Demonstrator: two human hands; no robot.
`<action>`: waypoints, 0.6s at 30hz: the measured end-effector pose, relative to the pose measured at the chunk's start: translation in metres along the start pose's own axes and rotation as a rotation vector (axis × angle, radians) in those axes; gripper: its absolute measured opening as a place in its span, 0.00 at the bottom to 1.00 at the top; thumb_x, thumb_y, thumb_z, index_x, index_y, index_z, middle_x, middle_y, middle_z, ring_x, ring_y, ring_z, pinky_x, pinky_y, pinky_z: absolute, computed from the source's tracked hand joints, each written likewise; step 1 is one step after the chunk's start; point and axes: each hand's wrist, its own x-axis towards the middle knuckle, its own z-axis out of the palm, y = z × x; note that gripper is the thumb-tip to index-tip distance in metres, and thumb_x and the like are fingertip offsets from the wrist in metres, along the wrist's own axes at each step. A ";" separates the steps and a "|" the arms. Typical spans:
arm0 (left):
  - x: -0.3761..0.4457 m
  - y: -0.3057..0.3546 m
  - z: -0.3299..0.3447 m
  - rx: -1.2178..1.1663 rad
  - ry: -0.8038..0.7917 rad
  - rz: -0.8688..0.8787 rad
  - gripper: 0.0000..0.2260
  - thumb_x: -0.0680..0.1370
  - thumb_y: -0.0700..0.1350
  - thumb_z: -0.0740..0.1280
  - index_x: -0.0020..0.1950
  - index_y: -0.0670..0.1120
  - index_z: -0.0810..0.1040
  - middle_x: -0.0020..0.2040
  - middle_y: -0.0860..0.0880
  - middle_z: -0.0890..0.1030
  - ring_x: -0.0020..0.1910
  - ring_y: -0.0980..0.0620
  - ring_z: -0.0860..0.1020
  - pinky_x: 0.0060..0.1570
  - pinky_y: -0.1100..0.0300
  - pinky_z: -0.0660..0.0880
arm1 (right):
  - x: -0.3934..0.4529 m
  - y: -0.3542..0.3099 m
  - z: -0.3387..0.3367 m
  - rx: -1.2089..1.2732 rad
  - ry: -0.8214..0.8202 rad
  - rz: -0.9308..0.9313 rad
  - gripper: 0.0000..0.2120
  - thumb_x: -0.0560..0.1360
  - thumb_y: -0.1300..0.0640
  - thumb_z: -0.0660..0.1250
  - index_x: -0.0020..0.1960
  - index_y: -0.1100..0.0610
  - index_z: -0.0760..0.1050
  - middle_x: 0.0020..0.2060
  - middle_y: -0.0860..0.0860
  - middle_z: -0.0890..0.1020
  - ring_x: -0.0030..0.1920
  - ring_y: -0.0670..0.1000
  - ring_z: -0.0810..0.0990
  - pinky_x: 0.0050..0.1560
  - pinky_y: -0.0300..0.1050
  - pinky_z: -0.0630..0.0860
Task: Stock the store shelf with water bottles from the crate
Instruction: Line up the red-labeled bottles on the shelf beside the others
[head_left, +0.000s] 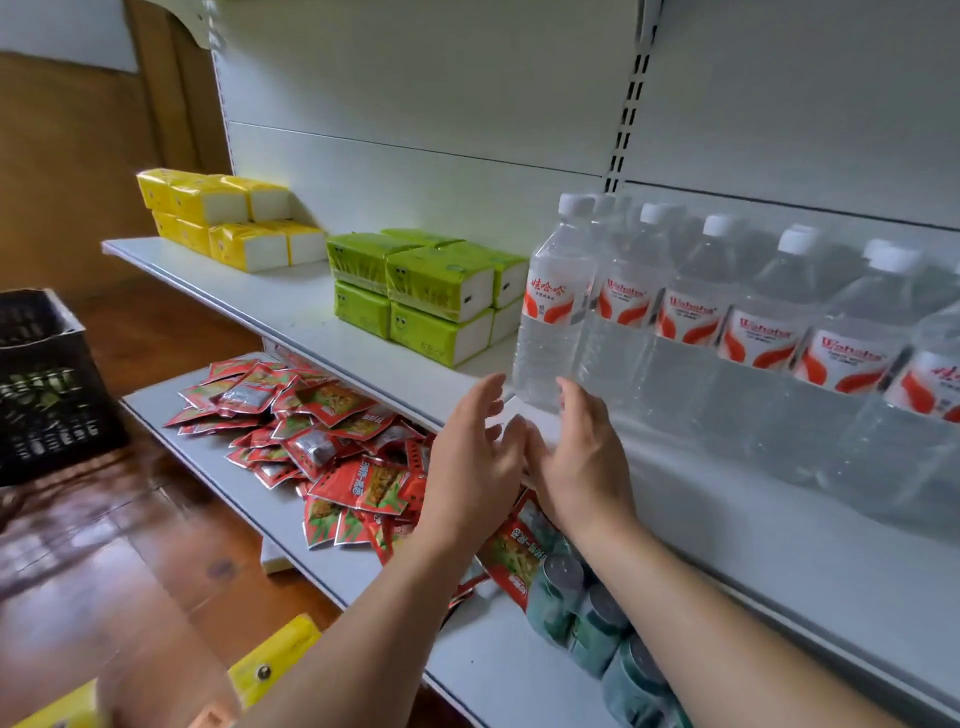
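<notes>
White store shelf (727, 525) being stocked with Wahaha water bottles (691, 306).
Both hands, left hand (475, 462) and right hand (576, 457), are being held open, gripping nothing; the end bottle (553, 306) is standing just beyond the fingertips.

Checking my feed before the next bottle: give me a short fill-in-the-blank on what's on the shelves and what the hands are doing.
1. The water bottles stand in a row to the right of the ____ tissue packs.
2. Both the left hand and the right hand are open and hold ____.
3. The red snack packets lie on the ____ shelf.
4. The black crate sits on the ____.

Missing words: green; nothing; lower; floor
</notes>
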 end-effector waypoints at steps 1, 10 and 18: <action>-0.015 0.000 -0.007 -0.005 0.047 -0.004 0.19 0.79 0.43 0.66 0.70 0.52 0.73 0.62 0.54 0.80 0.58 0.60 0.78 0.56 0.63 0.77 | -0.009 -0.003 0.000 0.019 0.018 -0.046 0.25 0.78 0.52 0.68 0.72 0.59 0.68 0.64 0.57 0.75 0.63 0.57 0.76 0.58 0.51 0.74; -0.148 -0.012 -0.112 0.131 0.272 -0.209 0.11 0.76 0.47 0.65 0.57 0.58 0.75 0.44 0.56 0.82 0.47 0.54 0.81 0.51 0.50 0.79 | -0.146 -0.063 0.023 0.254 -0.174 -0.465 0.19 0.76 0.54 0.67 0.64 0.62 0.75 0.57 0.57 0.79 0.57 0.56 0.78 0.61 0.47 0.73; -0.315 -0.014 -0.215 0.377 0.362 -0.615 0.10 0.79 0.42 0.66 0.61 0.50 0.76 0.46 0.54 0.81 0.49 0.52 0.80 0.53 0.56 0.76 | -0.270 -0.113 0.039 0.331 -0.473 -0.602 0.19 0.76 0.52 0.65 0.63 0.61 0.76 0.55 0.57 0.80 0.56 0.59 0.79 0.59 0.51 0.74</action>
